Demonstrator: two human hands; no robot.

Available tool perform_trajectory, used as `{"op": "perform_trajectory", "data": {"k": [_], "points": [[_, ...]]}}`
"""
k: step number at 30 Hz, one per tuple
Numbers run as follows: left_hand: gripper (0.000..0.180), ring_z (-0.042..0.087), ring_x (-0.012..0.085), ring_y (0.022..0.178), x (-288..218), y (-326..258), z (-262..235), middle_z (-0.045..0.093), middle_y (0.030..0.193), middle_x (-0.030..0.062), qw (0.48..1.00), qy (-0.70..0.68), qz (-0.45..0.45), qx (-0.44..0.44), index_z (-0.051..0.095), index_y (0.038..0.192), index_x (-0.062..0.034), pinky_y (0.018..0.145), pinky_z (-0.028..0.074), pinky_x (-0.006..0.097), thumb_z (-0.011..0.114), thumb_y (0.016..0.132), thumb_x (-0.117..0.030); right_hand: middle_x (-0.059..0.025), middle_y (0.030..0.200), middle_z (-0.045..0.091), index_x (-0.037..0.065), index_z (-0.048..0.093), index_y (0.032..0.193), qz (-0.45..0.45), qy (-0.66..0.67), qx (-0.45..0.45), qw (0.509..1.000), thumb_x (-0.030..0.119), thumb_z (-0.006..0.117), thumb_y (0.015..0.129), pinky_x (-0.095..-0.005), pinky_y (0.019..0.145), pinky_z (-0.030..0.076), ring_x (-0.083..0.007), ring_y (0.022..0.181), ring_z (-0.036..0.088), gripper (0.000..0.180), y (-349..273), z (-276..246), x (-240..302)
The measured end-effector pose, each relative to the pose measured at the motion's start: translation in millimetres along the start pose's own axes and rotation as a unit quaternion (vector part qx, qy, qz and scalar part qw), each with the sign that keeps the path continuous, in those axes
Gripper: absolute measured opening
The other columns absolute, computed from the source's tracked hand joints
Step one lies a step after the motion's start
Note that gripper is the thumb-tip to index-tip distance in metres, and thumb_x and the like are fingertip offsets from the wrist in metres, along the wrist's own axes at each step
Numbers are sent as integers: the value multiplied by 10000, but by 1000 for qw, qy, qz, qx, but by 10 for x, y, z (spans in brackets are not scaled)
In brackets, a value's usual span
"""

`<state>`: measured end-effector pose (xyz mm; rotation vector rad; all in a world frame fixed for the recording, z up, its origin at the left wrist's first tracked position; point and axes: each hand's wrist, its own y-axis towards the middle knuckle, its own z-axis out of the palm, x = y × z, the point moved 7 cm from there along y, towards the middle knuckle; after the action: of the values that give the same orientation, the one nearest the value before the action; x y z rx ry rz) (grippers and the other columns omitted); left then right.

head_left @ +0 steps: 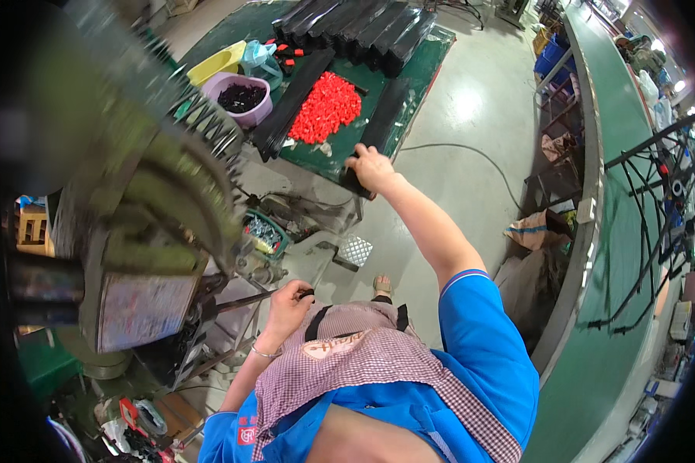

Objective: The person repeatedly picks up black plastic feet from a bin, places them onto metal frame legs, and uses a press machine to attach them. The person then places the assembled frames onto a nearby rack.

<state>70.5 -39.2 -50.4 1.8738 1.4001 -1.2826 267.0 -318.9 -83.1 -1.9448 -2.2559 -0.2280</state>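
My left hand (288, 305) is closed round the end of a dark narrow bar (243, 301) that runs left toward the green machine (174, 208). Whether the bar is fixed to the machine, I cannot tell. My right arm reaches forward to the table's near right corner. There my right hand (372, 168) has its fingers curled over the near end of long black strips (386, 116) lying on the green tabletop (421, 96). To the left of these strips lies a heap of small red pieces (324, 108), with another long black bundle (293, 104) along its left side.
Several black bundles (355, 31) cover the table's far side. A purple bowl (255, 116) of small black parts, a yellow basin (218, 63) and a teal jug (262, 60) stand left. A metal tread plate (355, 251) is below; a green bench (633, 147) runs along the right.
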Motion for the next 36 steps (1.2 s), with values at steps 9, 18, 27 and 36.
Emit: {"op": "perform_trajectory", "data": {"k": [9,18,27,36], "points": [[195,604,252,950,-727,1456,558,626,995,107,962,193,190,-38,576,874,-23,799,485,363,689,716,-13,-112,1141,597,42,565,879,-149,328,-85,929,-12,757,630,-367,744,537,-285,961,614,318,122,-14,-583],[143,465,322,1206,-903,2197,1311,498,1323,178,869,435,230,57,700,839,-36,1021,362,462,587,763,-83,-140,1275,564,60,584,911,49,896,-160,411,-69,491,761,-325,713,579,-217,937,638,218,214,-358,-1676],[188,477,304,1194,-890,2287,1348,524,1298,149,866,453,196,84,702,871,-35,1065,324,481,600,715,-54,-182,1217,603,-26,546,1224,-227,865,-361,263,151,614,916,-353,1008,492,-265,1101,603,361,-519,-2052,-2558],[110,577,262,810,-924,1180,780,542,824,100,980,44,193,-29,599,794,-30,701,478,336,678,719,-14,-53,898,645,19,572,838,46,565,14,823,9,661,815,-229,752,450,-92,780,538,93,-1157,-954,-982]]}}
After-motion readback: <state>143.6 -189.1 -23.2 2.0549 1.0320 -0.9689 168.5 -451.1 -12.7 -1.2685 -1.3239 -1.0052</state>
